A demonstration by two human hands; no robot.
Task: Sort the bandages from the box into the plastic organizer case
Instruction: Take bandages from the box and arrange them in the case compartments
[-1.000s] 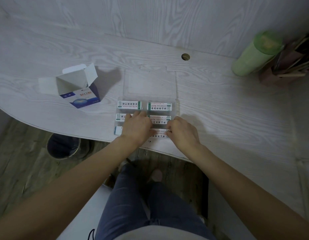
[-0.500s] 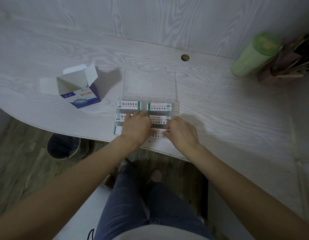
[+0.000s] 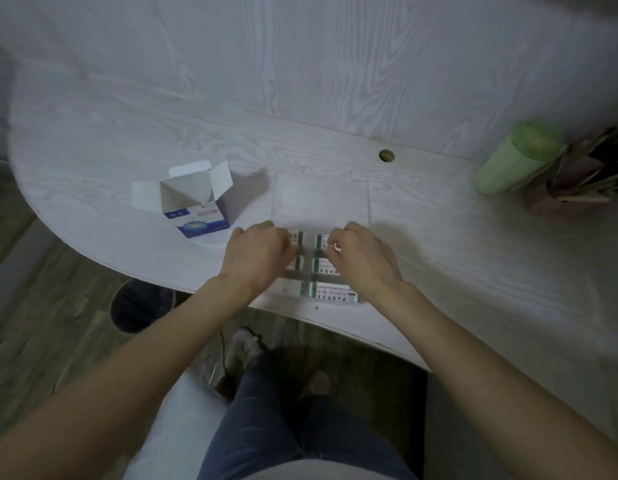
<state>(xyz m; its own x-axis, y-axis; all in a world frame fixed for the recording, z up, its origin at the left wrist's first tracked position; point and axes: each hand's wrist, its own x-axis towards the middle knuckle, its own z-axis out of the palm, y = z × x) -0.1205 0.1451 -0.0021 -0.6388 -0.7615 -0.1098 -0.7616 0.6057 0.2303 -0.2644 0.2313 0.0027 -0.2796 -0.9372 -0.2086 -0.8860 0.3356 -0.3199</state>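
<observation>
Apparently I am near the end: the white and blue cardboard box (image 3: 196,202), flaps open, looks emptied, though I cannot see its floor. Just right of the box lies the clear plastic organizer case (image 3: 319,271), its transparent lid (image 3: 319,199) flat behind it. White paper-wrapped bandages with green print (image 3: 330,293) fill the compartments I can see. My left hand (image 3: 257,256) and right hand (image 3: 361,256) hover over the case's far row, fingers curled; whether either grasps anything, I cannot tell. Probably only closing remains.
</observation>
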